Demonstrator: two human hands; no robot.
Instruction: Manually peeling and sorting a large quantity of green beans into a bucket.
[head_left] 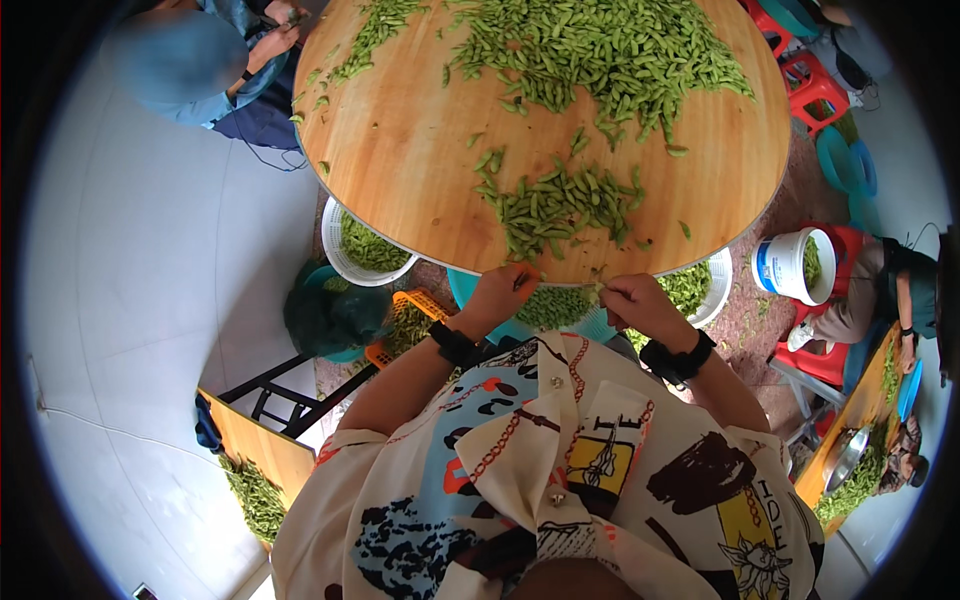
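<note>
At the table's near edge, my left hand (498,296) is closed, with a small dark thing at its fingertips that I cannot make out. My right hand (638,300) pinches a pale green soybean pod (597,291) a short way to the right. Below and between both hands, a teal basin (463,287) holds shelled green beans (553,308). Just beyond my hands, a small heap of green soybean pods (562,205) lies on the round wooden table (400,185). A larger pod pile (610,50) covers its far part.
White baskets (335,245) of pods stand below the table on both sides. An orange crate (378,355) and a dark green bag (335,315) are at left. A white bucket (785,265) and red stools (815,92) stand at right. Other people sit at far left and right.
</note>
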